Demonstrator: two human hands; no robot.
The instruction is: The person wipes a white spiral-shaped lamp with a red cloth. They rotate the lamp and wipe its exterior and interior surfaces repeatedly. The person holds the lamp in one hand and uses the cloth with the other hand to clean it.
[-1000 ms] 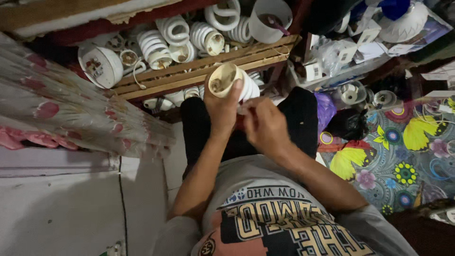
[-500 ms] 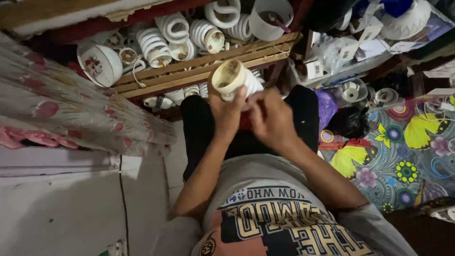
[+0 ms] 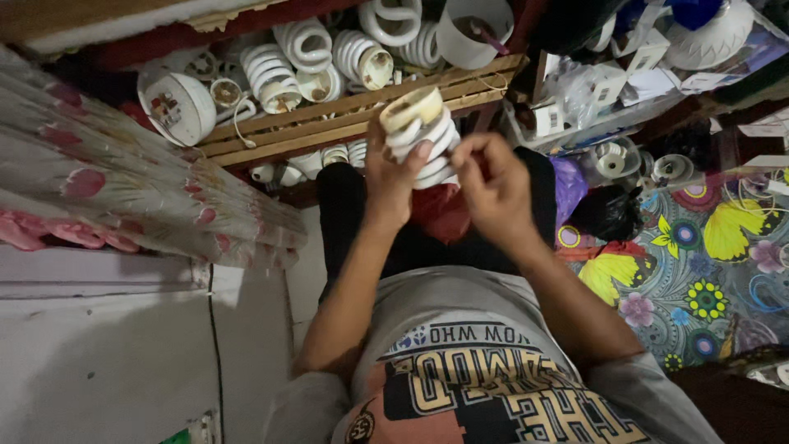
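- A spiral lamp with white coiled tubes is gripped by the left hand; the fingers are wrapped round the coils from the left, and one fingertip is laid across the tubes.
- The lamp is held up above the lap, its round cream-coloured base turned up and away, towards the wooden shelf.
- The right hand is held just beside the lamp on its right, with the fingers curled in and pinched at the lower coils; whether something small is held between the fingertips cannot be told.
- Both forearms are raised from a grey printed shirt, and dark trousers are seen beneath the hands.
- A red bag is partly seen behind and between the two wrists, resting on the lap.
- Just beyond the lamp, the wooden slatted shelf is stacked with more white spiral lamps, laid on their sides in a row along its far edge.
- At the left end of the shelf a round white bowl-shaped housing with a coloured picture is lying on its side.
- At the far right end of the shelf a white bucket is standing.
- To the right of the person, a black plastic bag is lying on a floor mat patterned with butterflies and flowers.
- Small white lamp holders are scattered near the far edge of the mat.
- On the left, a flowered curtain is hanging over a pale wall.
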